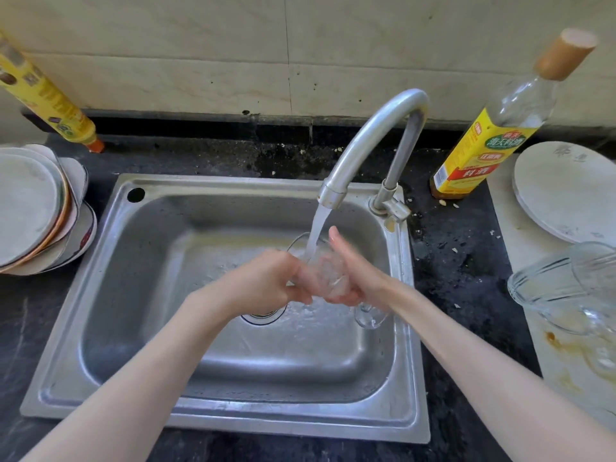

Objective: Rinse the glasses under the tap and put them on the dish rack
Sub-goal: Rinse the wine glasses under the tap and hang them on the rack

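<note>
Both hands meet over the steel sink (100,295), right under the running tap (373,138). Between them is a clear glass (320,265), tipped so its mouth faces away and up toward the stream of water (316,231), which falls straight into it. The left hand (266,281) is curled, its fingers closed on the near side of the glass. The right hand (353,271) presses the other side, thumb out toward the tap, the remaining fingers wrapped beneath. Through the wet glass the fingertips look blurred.

A second glass (370,315) lies in the basin just under the right wrist, beside the drain (263,316). More glassware (563,288) sits on the right counter, lying over, near a white plate (563,191). A yellow-labelled bottle (493,128) stands behind the tap's base. On the left a stack of plates (36,208) leans at the sink's edge, with another yellow bottle (43,91) behind it against the wall.
</note>
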### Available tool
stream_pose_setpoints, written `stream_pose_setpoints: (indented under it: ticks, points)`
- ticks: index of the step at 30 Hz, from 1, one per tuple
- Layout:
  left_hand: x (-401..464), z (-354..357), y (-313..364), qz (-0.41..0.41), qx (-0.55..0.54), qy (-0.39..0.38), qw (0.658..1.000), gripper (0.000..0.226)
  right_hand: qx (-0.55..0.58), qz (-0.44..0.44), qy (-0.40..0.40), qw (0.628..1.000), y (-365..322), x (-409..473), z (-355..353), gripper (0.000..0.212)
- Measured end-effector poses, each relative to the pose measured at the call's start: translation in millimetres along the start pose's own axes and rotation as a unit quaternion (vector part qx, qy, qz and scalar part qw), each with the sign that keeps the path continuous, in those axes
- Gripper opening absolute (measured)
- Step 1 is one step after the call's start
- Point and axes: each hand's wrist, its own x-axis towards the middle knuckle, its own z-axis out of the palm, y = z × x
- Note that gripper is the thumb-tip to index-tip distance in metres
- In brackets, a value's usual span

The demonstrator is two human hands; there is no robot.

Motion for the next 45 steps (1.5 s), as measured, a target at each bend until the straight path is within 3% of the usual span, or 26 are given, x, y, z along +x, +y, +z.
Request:
stream_pose_setpoints:
  ticks: [3,5,7,9,11,13,16,17,18,20,22,23,25,29,31,33,35,37,38,40,43,45]
  points:
    - [1.5,8.5,-1.3,-0.028,-0.079,0.155,0.984,0.017,0.004,-0.089,0.092,0.992,3.3,1.1,10.5,0.075]
    - [1.7,11.0,1.3,-0.032,-0.138,0.190,0.971,0.025,0.033,-0.110,0.124,0.986,7.7,1.5,18.5,0.071]
    - [0.1,8.3,4.7,0.013,-0.137,0.116,0.984,0.016,0.054,-0.089,0.125,0.987,8.8,1.5,18.6,0.066]
    - [-2.1,4.2,2.1,0.032,-0.026,0.011,0.999,0.011,0.050,-0.016,0.071,0.996,4.5,-0.6,12.8,0.073]
    - [-3.3,0.2,-5.5,0.015,0.059,-0.026,0.998,0.012,0.037,0.031,0.011,0.999,-0.3,-4.0,8.3,0.081]
    - [-2.3,0.6,-7.6,0.006,0.020,0.032,0.999,0.008,0.028,0.007,0.015,0.999,1.6,-4.1,7.8,0.078]
    - [-0.8,7.8,-4.2,-0.038,-0.106,0.189,0.976,0.027,0.007,-0.070,0.102,0.992,6.5,-0.9,17.1,0.058]
    - [-0.6,9.8,-3.7,-0.045,-0.124,0.214,0.968,0.029,0.002,-0.093,0.125,0.988,11.0,2.1,19.1,0.069]
    - [-1.0,10.4,-2.7,-0.037,-0.131,0.209,0.968,0.027,-0.004,-0.111,0.134,0.985,11.0,1.6,20.9,0.077]
    - [-2.8,6.7,-3.4,-0.005,-0.109,0.112,0.988,0.013,0.002,-0.109,0.110,0.988,9.8,-1.0,18.2,0.078]
    - [-4.9,5.2,-8.1,0.002,-0.050,0.013,0.999,0.009,0.008,-0.020,0.047,0.999,8.4,-3.0,10.8,0.079]
    - [-5.2,5.0,-10.5,-0.004,-0.031,-0.001,1.000,0.013,0.012,0.010,0.023,1.000,8.0,-4.4,8.7,0.076]
    - [-4.1,7.2,-11.7,-0.018,-0.033,0.036,0.999,0.015,0.024,0.006,0.029,0.999,13.2,-2.8,8.7,0.074]
    - [-0.6,16.1,-7.4,-0.081,-0.121,0.199,0.969,0.028,-0.038,-0.081,0.145,0.985,19.8,-4.9,20.3,0.053]
    - [-1.0,15.9,-5.5,-0.082,-0.124,0.227,0.963,0.031,-0.103,-0.094,0.194,0.971,22.3,-4.0,23.5,0.070]
    - [-4.0,11.6,-4.6,-0.030,-0.088,0.139,0.986,0.019,-0.081,-0.074,0.176,0.978,20.0,-4.9,20.0,0.078]
    - [-8.9,8.7,-8.6,0.006,-0.032,0.033,0.999,0.009,-0.009,0.008,0.066,0.998,12.3,-8.6,13.6,0.072]
    - [-12.6,9.0,-13.9,0.000,-0.014,0.020,1.000,0.017,-0.001,0.063,-0.019,0.998,10.4,-12.4,7.4,0.077]
    - [-13.6,10.0,-14.7,-0.012,-0.027,0.042,0.999,0.017,-0.002,0.065,-0.027,0.997,11.8,-12.6,7.0,0.082]
    - [-13.8,12.0,-12.5,-0.038,-0.078,0.130,0.988,0.020,-0.015,0.028,0.032,0.999,13.8,-10.2,12.5,0.084]
    - [-7.0,19.3,-9.1,-0.061,-0.152,0.304,0.939,0.035,-0.058,-0.077,0.124,0.988,8.6,-6.0,27.0,0.068]
    - [-2.5,22.3,-6.8,-0.043,-0.137,0.370,0.918,0.041,-0.002,-0.098,0.122,0.988,4.5,-3.5,33.9,0.062]
